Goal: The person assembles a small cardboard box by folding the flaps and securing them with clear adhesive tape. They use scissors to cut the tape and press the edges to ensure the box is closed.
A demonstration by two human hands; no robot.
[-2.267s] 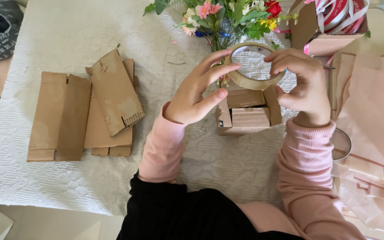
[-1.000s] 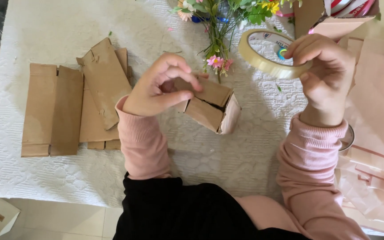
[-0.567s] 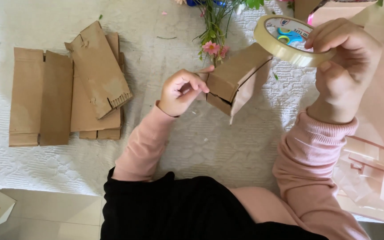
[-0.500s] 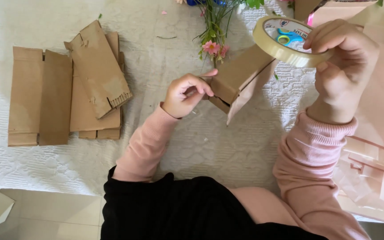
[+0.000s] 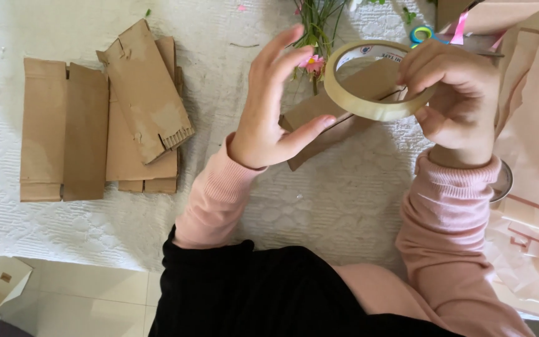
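The right hand [image 5: 460,103] holds a roll of tape [image 5: 375,81] above the white table cloth [image 5: 344,206]. Its fingers are closed around the right side of the ring, thumb on the outer face and the other fingers inside. The ring is tilted, so its opening faces up and a little toward the person, and the oval it shows is longer from left to right.

Just left of the roll, the left hand [image 5: 272,109] is spread open with the fingers pointing up and the thumb stretched toward the roll's lower left edge. It holds nothing firmly; I cannot tell if the thumb tip touches the brown cardboard box [image 5: 338,125] below the roll.

This box lies under and behind the roll, partly hidden. Its long axis runs from lower left to upper right, and it looks partly folded. I see no strip pulled free from the roll and no tape on the box, so in my judgement the taping is not yet begun.

Well to the left of the roll lie flat cardboard pieces [image 5: 104,122], not folded up. Behind the roll are flower stems [image 5: 316,25] with a pink blossom, and to its right, pink paper sheets [image 5: 531,143].
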